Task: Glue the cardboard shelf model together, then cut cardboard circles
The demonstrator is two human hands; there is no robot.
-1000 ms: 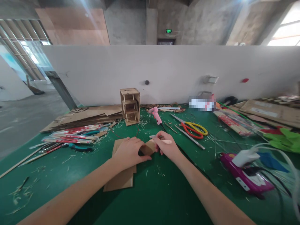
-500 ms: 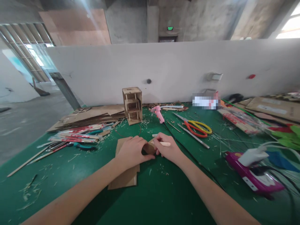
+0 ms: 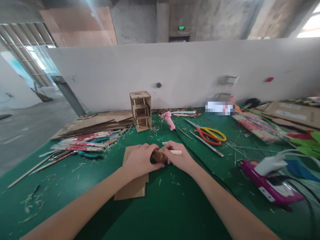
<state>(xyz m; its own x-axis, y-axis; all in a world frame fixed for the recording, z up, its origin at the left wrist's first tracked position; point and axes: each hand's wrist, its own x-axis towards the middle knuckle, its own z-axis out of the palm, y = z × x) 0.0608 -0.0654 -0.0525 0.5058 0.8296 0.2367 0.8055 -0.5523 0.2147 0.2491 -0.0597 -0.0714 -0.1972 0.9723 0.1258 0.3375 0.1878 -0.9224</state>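
My left hand (image 3: 140, 160) lies over some flat cardboard pieces (image 3: 132, 190), its thumb and fingers curled round a small brown cardboard piece (image 3: 159, 155). Just to the right, my right hand (image 3: 178, 156) pinches a short, pale, pen-like stick (image 3: 176, 152), whose blunt end sticks out to the right. The stick's other end is hidden behind the fingers, close to the small cardboard piece. A small white item (image 3: 164, 143) shows beyond the right fingertips; I cannot make out what it is.
A cardboard shelf model (image 3: 141, 111) stands at the back. Behind my right hand lie a pink glue gun (image 3: 169, 120), scissors (image 3: 208, 135) and tweezers (image 3: 207, 144). Bagged sticks (image 3: 81, 141) and pliers (image 3: 90, 155) are left. A purple power strip (image 3: 271, 185) sits right.
The small cardboard piece and the left fingertips round it have shifted slightly. My right hand keeps its pinch on the stick, nearly in place. The whole view has moved a little.
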